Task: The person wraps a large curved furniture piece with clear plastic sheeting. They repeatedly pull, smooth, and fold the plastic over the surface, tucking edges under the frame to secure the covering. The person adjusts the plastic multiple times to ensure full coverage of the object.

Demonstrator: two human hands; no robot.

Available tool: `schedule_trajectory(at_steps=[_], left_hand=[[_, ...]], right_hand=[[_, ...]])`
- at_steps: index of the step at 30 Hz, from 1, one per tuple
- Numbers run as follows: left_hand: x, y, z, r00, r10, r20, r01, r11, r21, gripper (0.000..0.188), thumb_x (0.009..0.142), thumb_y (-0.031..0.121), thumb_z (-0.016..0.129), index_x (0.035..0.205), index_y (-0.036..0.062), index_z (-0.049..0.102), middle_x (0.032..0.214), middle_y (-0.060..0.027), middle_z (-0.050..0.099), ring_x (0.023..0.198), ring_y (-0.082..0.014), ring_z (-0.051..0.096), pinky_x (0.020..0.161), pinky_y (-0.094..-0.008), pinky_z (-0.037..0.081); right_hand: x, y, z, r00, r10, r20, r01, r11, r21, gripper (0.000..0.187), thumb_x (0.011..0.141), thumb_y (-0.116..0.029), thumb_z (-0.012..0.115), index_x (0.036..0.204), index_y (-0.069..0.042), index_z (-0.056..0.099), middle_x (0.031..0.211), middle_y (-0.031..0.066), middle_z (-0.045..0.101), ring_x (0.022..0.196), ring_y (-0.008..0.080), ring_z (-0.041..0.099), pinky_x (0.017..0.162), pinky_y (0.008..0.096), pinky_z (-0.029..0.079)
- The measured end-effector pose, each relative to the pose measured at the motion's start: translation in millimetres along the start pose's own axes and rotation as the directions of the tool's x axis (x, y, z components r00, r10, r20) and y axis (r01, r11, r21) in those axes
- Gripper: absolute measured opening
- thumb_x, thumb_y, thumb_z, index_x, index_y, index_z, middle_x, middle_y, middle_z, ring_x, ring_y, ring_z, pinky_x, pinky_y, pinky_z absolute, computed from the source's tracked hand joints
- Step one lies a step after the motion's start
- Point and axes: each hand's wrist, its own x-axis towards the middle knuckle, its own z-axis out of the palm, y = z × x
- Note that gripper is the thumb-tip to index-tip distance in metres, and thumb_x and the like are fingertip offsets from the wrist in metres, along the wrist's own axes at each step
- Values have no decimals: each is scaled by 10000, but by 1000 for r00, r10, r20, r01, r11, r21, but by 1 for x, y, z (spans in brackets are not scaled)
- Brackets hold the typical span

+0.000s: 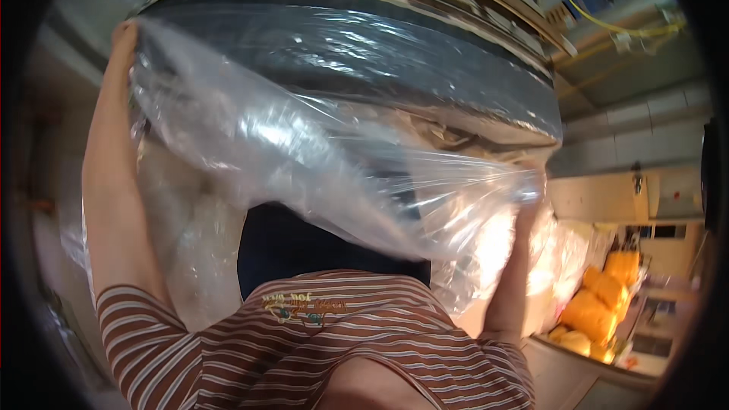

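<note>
A large sheet of clear plastic film (281, 137) stretches between my hands, over and in front of a long dark grey padded piece (486, 91) that looks upholstered. At the far left end of that piece, my left hand (126, 33) is closed on the film's edge. Lower down on the right, my right hand (530, 186) is closed round bunched film, slightly blurred, with creases fanning out from it. The film sags in the middle, close to my body. Light shines off its folds, and part of the grey piece shows through it.
Beyond the grey piece runs a wooden frame or rack (493, 0). A yellow cable (607, 24) hangs at the upper right. Stuffed orange-yellow bags (600, 307) lie on the right, near more plastic-covered material (566, 250). A tiled wall (630, 133) stands behind.
</note>
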Motion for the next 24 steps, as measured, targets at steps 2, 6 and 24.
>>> schedule_trajectory(at_steps=[2, 6, 24], left_hand=[[-22, 27, 40, 992, 81, -96, -76, 996, 49, 285, 887, 267, 572, 987, 7, 634, 901, -72, 632, 825, -184, 571, 741, -323, 452], [-75, 78, 118, 894, 383, -231, -392, 920, 10, 301, 904, 278, 562, 1017, 6, 620, 986, -118, 625, 919, -224, 581, 836, -324, 441], [-88, 41, 47, 869, 447, -213, -230, 745, 626, 318, 969, 314, 453, 1070, 31, 558, 1031, -182, 617, 944, -373, 583, 812, -439, 436]], right_hand=[[20, 41, -147, 911, 319, -262, -303, 948, 99, 356, 965, -203, 447, 1249, 4, 508, 1196, 95, 564, 1129, 182, 511, 971, 307, 414], [81, 36, -362, 773, 70, -631, -182, 977, -115, 405, 919, -233, 537, 1238, 11, 487, 1157, 125, 575, 998, 228, 603, 855, 343, 515], [147, 48, -14, 996, 44, -77, -74, 895, -439, 483, 777, -316, 714, 1200, -126, 579, 1283, 100, 483, 1183, 318, 440, 930, 440, 378]])
